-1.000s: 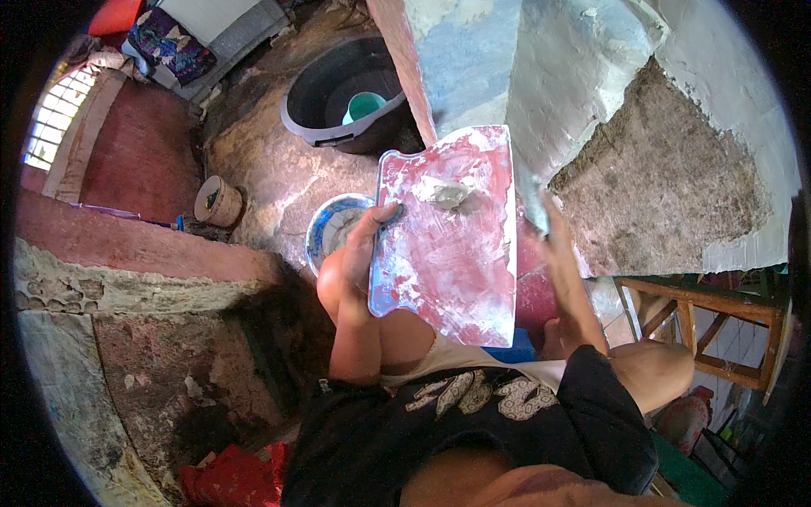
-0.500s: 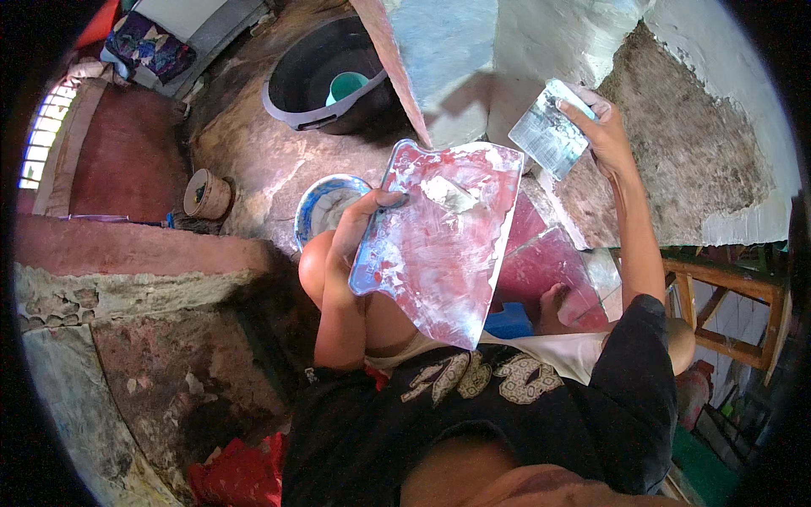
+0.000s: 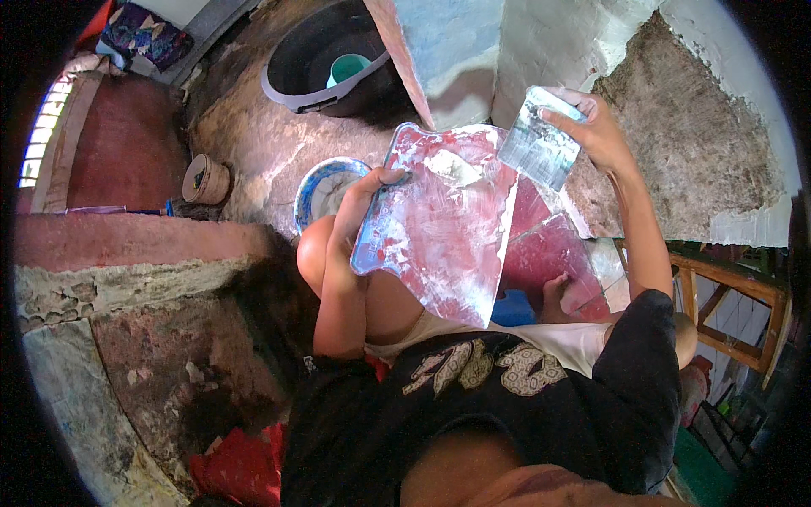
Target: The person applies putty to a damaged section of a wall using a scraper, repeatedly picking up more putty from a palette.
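My left hand (image 3: 359, 196) grips a flat red board (image 3: 439, 245) by its left edge, thumb on top. White smears cover the board, and a lump of white paste (image 3: 454, 168) rests near its far end. My right hand (image 3: 598, 128) is closed round a wide, rectangular metal scraper (image 3: 541, 144) coated with pale residue. The scraper's near left corner is beside the board's far right edge; whether they touch I cannot tell. Beyond the scraper, a rough bare patch (image 3: 676, 135) shows in the white-coated wall (image 3: 553, 42).
A blue and white basin (image 3: 308, 190) of pale paste stands beside my left knee. Farther off is a big black tub (image 3: 283, 95) with a green dipper (image 3: 347, 68) in it. A small bucket (image 3: 205, 182) sits at left. At right stands a wooden frame (image 3: 735, 325).
The scraper has moved left and slightly nearer, toward the board's far right corner. The board has shifted a little farther from my body. Both grips stay the same.
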`<state>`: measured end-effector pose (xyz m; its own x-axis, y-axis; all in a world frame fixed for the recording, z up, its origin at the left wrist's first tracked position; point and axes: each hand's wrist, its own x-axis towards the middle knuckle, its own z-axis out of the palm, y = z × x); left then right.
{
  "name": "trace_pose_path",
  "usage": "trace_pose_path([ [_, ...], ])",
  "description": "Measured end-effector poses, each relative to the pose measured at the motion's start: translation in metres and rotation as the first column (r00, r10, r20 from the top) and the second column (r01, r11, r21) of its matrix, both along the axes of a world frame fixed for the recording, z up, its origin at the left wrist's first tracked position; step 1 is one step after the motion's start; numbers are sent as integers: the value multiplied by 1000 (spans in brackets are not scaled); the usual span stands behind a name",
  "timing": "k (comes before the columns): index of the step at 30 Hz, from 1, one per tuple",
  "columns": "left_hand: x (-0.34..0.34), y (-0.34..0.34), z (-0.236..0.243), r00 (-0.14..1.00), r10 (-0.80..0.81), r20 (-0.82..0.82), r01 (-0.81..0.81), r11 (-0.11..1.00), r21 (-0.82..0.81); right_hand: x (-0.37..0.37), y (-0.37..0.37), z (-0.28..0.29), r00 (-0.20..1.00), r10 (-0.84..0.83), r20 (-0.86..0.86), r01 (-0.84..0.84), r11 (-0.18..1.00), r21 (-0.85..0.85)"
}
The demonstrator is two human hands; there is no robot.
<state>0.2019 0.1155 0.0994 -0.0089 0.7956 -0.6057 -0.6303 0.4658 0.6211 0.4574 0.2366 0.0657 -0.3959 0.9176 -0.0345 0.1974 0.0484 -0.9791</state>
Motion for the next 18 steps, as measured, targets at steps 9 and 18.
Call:
trace_pose_path([
  [9, -18, 16, -37, 973, -124, 192, 129, 992, -14, -20, -36, 5, 984, 180, 3, -180, 981, -68],
  [18, -8, 7, -19, 985, -174, 19, 174, 971, -166, -14, -44, 27, 964, -168, -207, 224, 932, 285],
])
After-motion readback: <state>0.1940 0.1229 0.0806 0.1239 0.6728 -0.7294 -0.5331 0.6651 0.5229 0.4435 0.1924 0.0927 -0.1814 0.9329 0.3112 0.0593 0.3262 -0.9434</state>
